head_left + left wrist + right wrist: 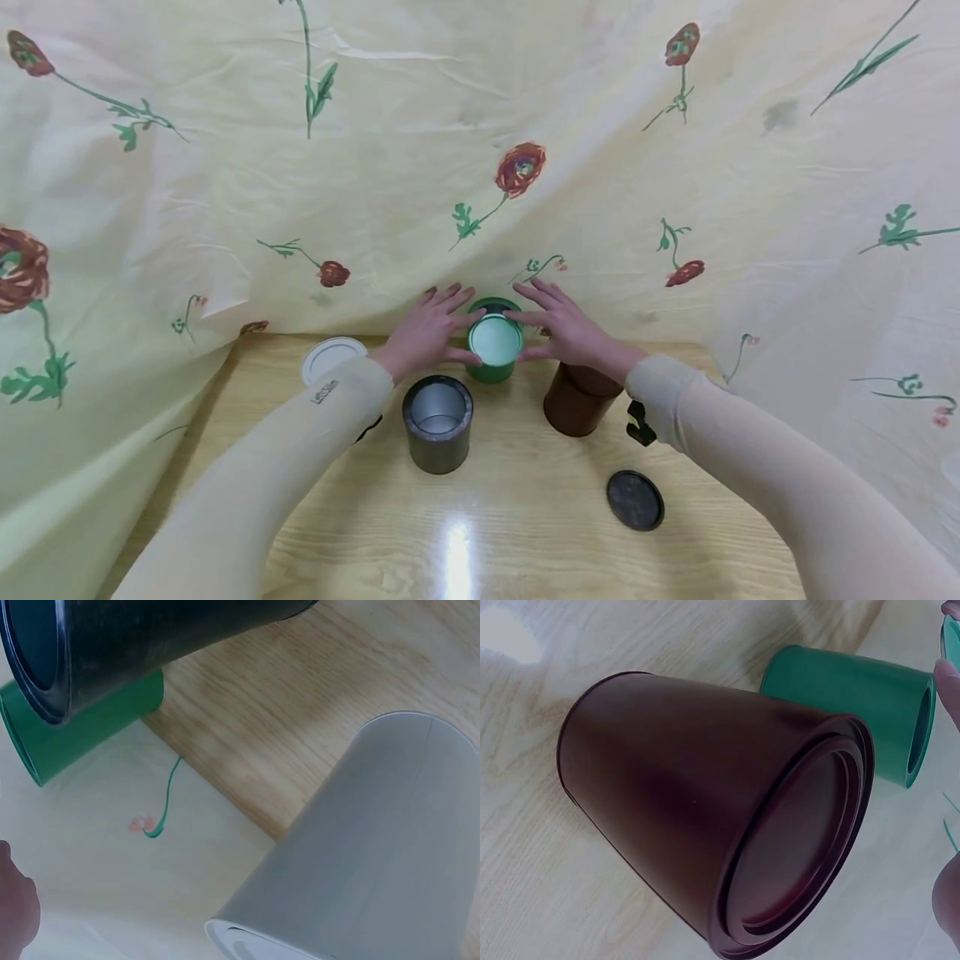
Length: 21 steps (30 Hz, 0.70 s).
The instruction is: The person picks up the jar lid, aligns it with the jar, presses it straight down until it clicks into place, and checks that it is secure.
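A green lid [495, 340] is held between my two hands above the open green can [492, 373]. In the head view it covers most of the can's mouth, and a dark strip of the inside shows behind it. My left hand [431, 332] grips the lid's left edge with thumb and forefinger, its other fingers spread. On the opposite edge, my right hand [568, 329] pinches the lid the same way. The right wrist view shows fingertips [946, 682] at the rim of the lid [952, 641], apart from the green can [847, 705].
An open black can [438, 446] stands near my left forearm, and a brown lidded can [573, 408] under my right wrist. The grey can [375, 847] is partly hidden by my left sleeve. A black lid [635, 500] lies on the wooden table [360, 533]. Flowered cloth [405, 167] hangs behind.
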{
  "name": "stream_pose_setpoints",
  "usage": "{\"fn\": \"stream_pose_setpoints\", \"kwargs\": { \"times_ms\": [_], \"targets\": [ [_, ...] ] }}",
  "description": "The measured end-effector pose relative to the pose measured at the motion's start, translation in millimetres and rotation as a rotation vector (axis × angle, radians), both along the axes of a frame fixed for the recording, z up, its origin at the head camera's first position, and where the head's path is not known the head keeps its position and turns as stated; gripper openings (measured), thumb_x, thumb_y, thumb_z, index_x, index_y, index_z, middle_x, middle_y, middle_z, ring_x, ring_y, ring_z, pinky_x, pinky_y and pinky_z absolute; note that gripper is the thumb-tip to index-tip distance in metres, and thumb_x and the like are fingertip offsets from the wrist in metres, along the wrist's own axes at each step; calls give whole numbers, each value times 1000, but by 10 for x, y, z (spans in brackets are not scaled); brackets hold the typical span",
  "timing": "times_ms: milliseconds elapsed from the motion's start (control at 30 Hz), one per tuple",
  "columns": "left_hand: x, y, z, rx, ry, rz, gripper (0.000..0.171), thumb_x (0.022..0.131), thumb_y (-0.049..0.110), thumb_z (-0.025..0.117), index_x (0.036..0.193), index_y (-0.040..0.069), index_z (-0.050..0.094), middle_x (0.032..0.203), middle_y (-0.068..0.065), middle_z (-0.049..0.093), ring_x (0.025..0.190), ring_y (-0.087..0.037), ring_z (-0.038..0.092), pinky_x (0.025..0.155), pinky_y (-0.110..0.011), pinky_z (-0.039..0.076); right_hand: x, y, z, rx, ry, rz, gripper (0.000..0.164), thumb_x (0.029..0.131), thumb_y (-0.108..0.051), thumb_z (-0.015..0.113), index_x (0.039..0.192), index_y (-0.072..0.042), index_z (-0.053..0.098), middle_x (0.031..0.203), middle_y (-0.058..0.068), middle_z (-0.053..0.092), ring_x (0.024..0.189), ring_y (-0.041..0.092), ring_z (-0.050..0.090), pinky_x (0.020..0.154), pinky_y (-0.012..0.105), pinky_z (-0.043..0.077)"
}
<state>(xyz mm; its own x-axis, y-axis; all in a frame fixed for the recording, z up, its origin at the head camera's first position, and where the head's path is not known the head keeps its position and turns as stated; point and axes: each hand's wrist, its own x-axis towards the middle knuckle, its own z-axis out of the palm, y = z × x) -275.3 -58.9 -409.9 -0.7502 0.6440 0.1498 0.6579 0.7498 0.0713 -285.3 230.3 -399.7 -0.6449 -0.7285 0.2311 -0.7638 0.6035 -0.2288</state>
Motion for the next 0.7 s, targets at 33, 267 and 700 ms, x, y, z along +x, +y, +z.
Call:
{"fn": "stream_pose_setpoints", "kwargs": {
  "times_ms": [33,267,700],
  "targets": [
    [-19,2,-4,0,-5,6,86,88,67,78,157,22,56,173,-13,32,163,-36,24,130,-62,20,-16,-2,-1,0,-1,-3,73,81,-32,95,144,-6,68,167,28,36,156,57,24,125,73,19],
    [-110,6,-25,7,-33,31,86,88,68,76,159,24,54,175,-9,29,165,-32,18,131,-64,9,-89,-9,7,10,-20,-23,73,82,-33,94,145,-7,67,170,28,32,158,57,18,127,71,16],
    [-231,12,-82,-20,-69,30,86,90,70,72,161,26,51,175,-8,28,165,-31,15,132,-62,8,-204,-2,-70,0,-69,-36,72,82,-30,95,144,-5,68,171,28,28,160,54,15,128,69,15]
  ]
}}
